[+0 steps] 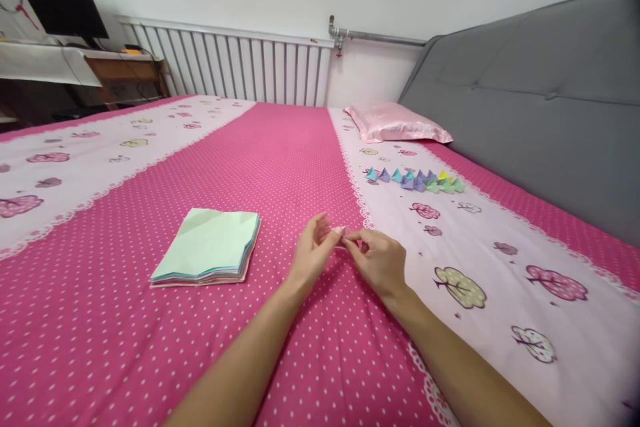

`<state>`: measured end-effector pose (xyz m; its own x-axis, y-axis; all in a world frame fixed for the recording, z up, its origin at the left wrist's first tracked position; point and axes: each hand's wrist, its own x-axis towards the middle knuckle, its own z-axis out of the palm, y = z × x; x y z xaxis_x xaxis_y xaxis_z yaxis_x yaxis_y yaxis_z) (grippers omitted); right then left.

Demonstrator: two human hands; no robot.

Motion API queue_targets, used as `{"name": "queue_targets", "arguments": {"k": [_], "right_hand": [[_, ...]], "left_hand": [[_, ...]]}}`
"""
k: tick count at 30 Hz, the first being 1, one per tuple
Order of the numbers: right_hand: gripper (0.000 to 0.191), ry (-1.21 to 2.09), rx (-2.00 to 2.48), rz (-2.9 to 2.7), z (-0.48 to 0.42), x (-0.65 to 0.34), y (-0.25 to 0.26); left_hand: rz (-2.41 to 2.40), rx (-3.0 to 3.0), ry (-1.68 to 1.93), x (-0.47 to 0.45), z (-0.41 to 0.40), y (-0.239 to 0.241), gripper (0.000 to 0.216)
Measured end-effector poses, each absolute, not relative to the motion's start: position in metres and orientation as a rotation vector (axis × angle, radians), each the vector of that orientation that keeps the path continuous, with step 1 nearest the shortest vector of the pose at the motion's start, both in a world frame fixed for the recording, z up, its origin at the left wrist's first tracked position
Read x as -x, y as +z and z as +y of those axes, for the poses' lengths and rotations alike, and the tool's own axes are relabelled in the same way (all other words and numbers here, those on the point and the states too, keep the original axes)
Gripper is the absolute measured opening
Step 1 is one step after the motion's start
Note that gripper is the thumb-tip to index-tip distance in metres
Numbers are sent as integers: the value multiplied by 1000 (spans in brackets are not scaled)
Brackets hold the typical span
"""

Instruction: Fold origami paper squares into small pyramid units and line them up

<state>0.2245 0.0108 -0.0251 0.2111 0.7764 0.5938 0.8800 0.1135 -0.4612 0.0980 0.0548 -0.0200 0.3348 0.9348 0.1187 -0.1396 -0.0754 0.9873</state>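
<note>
Head view: above a pink dotted bedspread (320, 353), the right hand (379, 259), fingers pinched closed, held a tiny pink piece (343, 232); the left hand (311, 250) met it, fingers half curled, grip unclear. Leftward lay a coloured paper stack (206, 247). Beyond, rightward, sat small folded paper shapes (419, 183), then a pillow (397, 124).

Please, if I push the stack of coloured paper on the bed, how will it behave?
The stack of coloured paper would probably bend softly, since its near edge looks wavy. It could also slide apart, because no binding shows. Lying flat and low, it seems unlikely to tip.
</note>
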Motion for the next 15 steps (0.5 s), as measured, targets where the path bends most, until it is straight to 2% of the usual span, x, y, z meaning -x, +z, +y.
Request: {"name": "queue_targets", "arguments": {"k": [4, 7, 11, 15], "right_hand": [[12, 110, 1578, -1347, 7, -212, -25], [14, 269, 1521, -1315, 5, -206, -24], [17, 280, 1604, -1374, 5, -206, -23], [22, 189, 1766, -1473, 6, -207, -22]], "left_hand": [[547, -827, 875, -100, 50, -10, 43], [501, -743, 853, -101, 46, -8, 39], [526, -858, 845, -101, 47, -13, 43], [569, -929, 821, -100, 49, -17, 31]]}}
